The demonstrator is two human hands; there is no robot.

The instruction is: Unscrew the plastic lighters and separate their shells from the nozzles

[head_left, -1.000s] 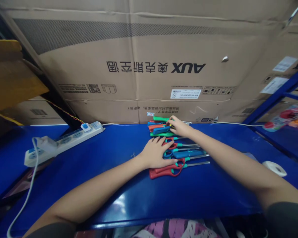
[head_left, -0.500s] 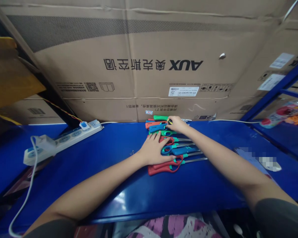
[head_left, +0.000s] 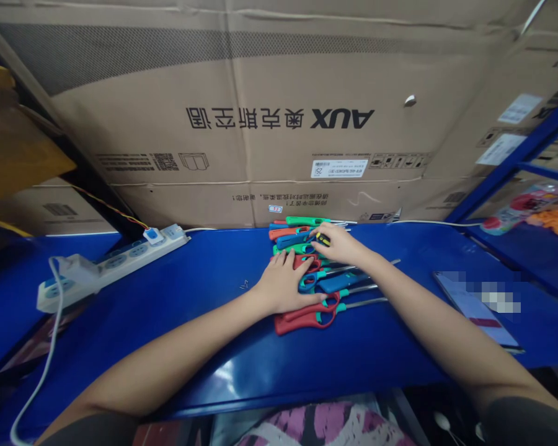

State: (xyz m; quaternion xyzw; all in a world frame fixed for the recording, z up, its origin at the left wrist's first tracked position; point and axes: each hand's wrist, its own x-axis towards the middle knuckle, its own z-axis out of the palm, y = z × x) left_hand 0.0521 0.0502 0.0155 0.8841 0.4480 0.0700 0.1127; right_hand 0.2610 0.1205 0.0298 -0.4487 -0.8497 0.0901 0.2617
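Several long-necked lighters lie in a row, among them a green one [head_left: 302, 220], an orange one [head_left: 286, 233], a blue one [head_left: 339, 282] and a red one [head_left: 300, 319]. My left hand [head_left: 286, 285] rests flat across the middle lighters, fingers spread, covering some of their handles. Above the upper part of the row, my right hand [head_left: 341, 243] is closed around a small yellow-and-black handled tool [head_left: 322, 239]. The tool's far end is hidden, so I cannot tell its exact kind. Metal necks of the lighters point right, partly under my right forearm.
Behind the blue tabletop [head_left: 204, 353] stands a large cardboard box [head_left: 242, 80]. A white power strip [head_left: 116, 263] with a cable lies left. On the right are a flat phone-like item [head_left: 493, 325], a plastic bottle [head_left: 521, 207] and an orange cloth-like thing [head_left: 555, 217].
My right hand has shifted slightly right and down, with the tool's handle showing more. One lighter's neck now reaches past my right forearm. My left hand stays on the lighters; the view shifted slightly.
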